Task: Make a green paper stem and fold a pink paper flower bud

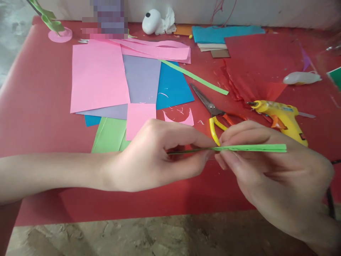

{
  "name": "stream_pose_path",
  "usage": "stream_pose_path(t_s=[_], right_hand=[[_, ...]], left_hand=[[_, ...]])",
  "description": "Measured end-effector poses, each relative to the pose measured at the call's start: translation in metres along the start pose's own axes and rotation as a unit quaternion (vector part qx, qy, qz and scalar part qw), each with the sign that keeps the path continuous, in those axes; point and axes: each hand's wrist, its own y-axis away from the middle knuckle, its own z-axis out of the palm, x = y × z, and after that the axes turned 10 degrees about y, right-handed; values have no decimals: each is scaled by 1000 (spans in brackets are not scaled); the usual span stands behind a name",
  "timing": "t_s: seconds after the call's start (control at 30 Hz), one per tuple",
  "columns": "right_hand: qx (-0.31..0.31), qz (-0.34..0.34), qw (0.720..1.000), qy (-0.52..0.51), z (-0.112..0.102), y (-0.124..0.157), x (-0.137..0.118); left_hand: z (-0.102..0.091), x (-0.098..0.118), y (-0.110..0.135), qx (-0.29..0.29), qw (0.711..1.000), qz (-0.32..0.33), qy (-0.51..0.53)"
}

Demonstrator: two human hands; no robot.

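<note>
In the head view my left hand (154,156) is closed in a pinch at the middle of a thin dark stem (181,152), part of which is hidden by the fingers. Light green paper strip (258,148) runs to the right from my left fingertips, seen nearly edge-on. My right hand (274,170) pinches the strip close to the left fingertips, the two hands almost touching. Whether the strip wraps around the stem or only meets it, I cannot tell. Just behind the hands lie scissors (211,106) with yellow and red handles, partly hidden by my right hand.
A yellow glue gun (287,117) lies at right, near a white bottle (302,77). Pink paper (98,76), purple, blue and green sheets overlap at left. Another green strip (197,77) lies behind the scissors. A white egg-shaped object (151,22) stands at the back of the red table (48,121).
</note>
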Motion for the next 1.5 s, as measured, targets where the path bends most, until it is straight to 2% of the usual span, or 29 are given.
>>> stream_pose_path(t_s=[0.13,0.37,0.63,0.83,1.03,1.13,1.5], right_hand=[[-2,-23,1000,-1,-2,-1,1],[8,-23,999,36,-11,-1,1],[-21,6,999,24,-13,1,1],[-32,12,999,0,-13,0,4],[-41,23,999,5,-16,-4,3],[-49,19,998,20,-21,-2,3],[-54,-4,998,17,-23,-6,2]], left_hand=[[-1,0,0,-1,1000,-5,15],[-2,1,-1,-5,1000,-9,17],[-3,1,-2,-8,1000,11,11],[-3,2,-3,-1,1000,-13,5],[-3,2,-4,6,1000,-6,8],[-3,3,-4,2,1000,-21,-1],[-4,3,-3,0,1000,-8,-29]])
